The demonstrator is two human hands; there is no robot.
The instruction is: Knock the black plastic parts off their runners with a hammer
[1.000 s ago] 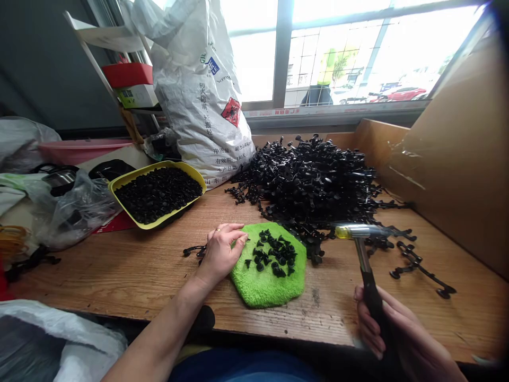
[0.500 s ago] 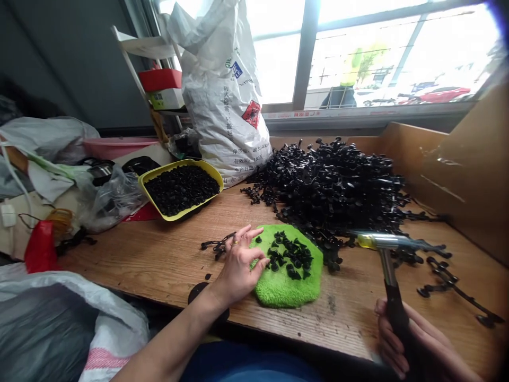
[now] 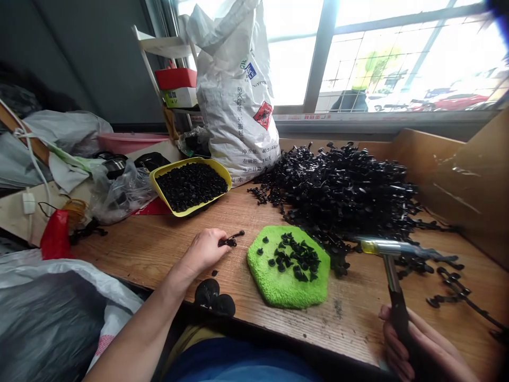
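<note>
My left hand (image 3: 207, 248) rests on the wooden table with its fingers closed over a black plastic runner (image 3: 233, 240), whose knobbed end sticks out to the right. My right hand (image 3: 424, 335) is wrapped round the dark handle of a hammer (image 3: 394, 284). The hammer's head, with a clear yellow face, is raised over the right side of the table. Between the hands lies a green fuzzy pad (image 3: 274, 289). Many small black mushroom-shaped plastic pieces (image 3: 300, 257) are scattered on top of it, apart from both hands.
A big heap of black runners (image 3: 342, 191) lies at the back right, with loose runners (image 3: 453, 286) near the cardboard wall. A yellow tray (image 3: 181, 213) of black pieces stands by a white sack (image 3: 238, 116). Black discs (image 3: 214, 297) sit at the front edge.
My left hand has moved left off the green pad's edge and closed on the black runner. My right hand still holds the hammer. The view has shifted slightly.
</note>
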